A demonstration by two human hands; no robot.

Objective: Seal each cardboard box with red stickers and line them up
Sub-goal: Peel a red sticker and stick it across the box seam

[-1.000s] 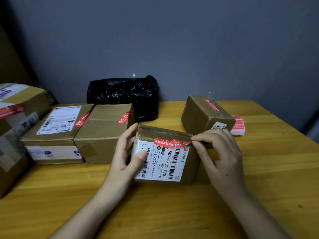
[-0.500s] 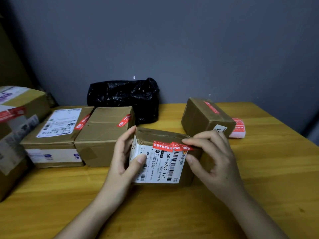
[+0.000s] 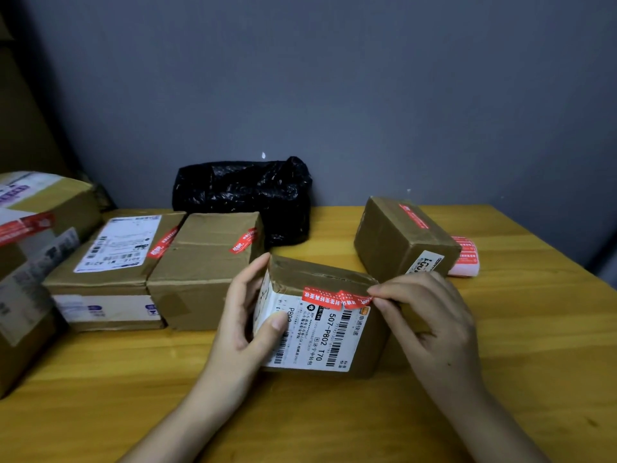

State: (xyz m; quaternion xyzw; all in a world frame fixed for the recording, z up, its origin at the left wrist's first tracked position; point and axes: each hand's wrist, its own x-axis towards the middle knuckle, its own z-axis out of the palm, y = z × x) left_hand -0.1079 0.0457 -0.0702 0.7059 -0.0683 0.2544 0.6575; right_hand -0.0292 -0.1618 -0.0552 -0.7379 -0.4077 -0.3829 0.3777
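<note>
A small cardboard box (image 3: 320, 329) with a white shipping label stands in the middle of the wooden table (image 3: 500, 345). A red sticker (image 3: 335, 298) lies crumpled along its top front edge. My left hand (image 3: 247, 315) grips the box's left end, thumb on the label. My right hand (image 3: 424, 315) pinches the sticker's right end at the box's top right corner. A roll of red stickers (image 3: 465, 257) lies at the right, behind another stickered box (image 3: 400, 238).
Two stickered boxes (image 3: 113, 262) (image 3: 207, 265) stand side by side at the left, beside a larger box (image 3: 30, 262) at the left edge. A black plastic bag (image 3: 243, 195) sits against the grey wall. Bare table lies in front.
My right hand has slid right along the sticker from mid-edge to the box's right corner. The box has tilted slightly, and the view has shifted.
</note>
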